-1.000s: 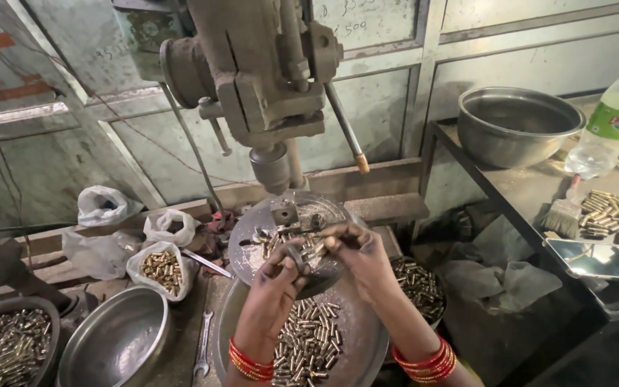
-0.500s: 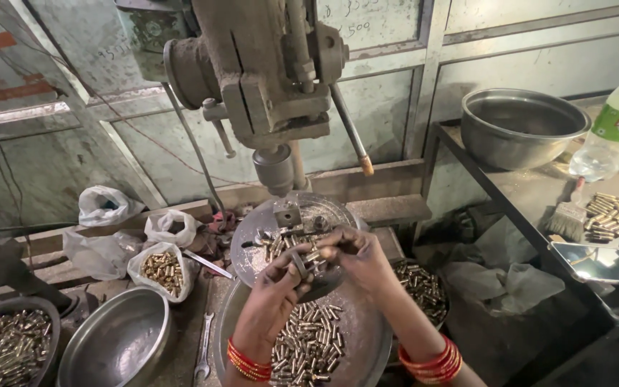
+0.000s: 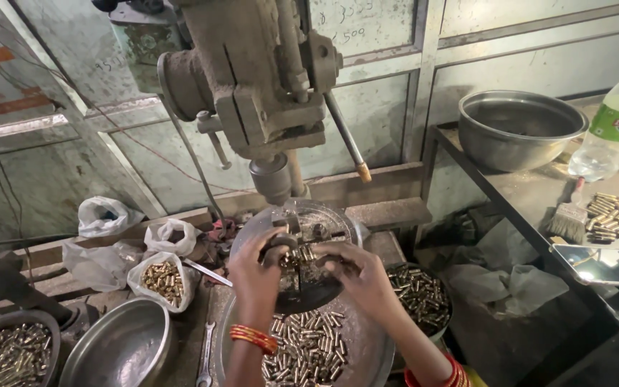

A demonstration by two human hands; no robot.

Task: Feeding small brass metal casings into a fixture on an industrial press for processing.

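A grimy drill press (image 3: 266, 93) stands over a round metal work table (image 3: 338, 222) with a small fixture on it. My left hand (image 3: 256, 269) rests on the fixture's left side, fingers curled on a small dark piece. My right hand (image 3: 363, 276) pinches a small dark part just right of the fixture. Both wrists wear red and gold bangles. Under my hands a wide steel plate (image 3: 367, 351) holds several small brass sleeves (image 3: 306, 351). What each hand grips is too small to name exactly.
An empty steel bowl (image 3: 112, 351) and a bowl of brass pieces (image 3: 8, 351) sit at lower left, with plastic bags (image 3: 162, 276) behind. Another bowl of brass parts (image 3: 420, 294) is at right. The side bench holds a big steel bowl (image 3: 517, 129), bottle (image 3: 614, 122), brush (image 3: 569, 215).
The view has shifted slightly. Both hands stay at the fixture; the right hand has drawn a little away from the left, toward the right edge of the round table.
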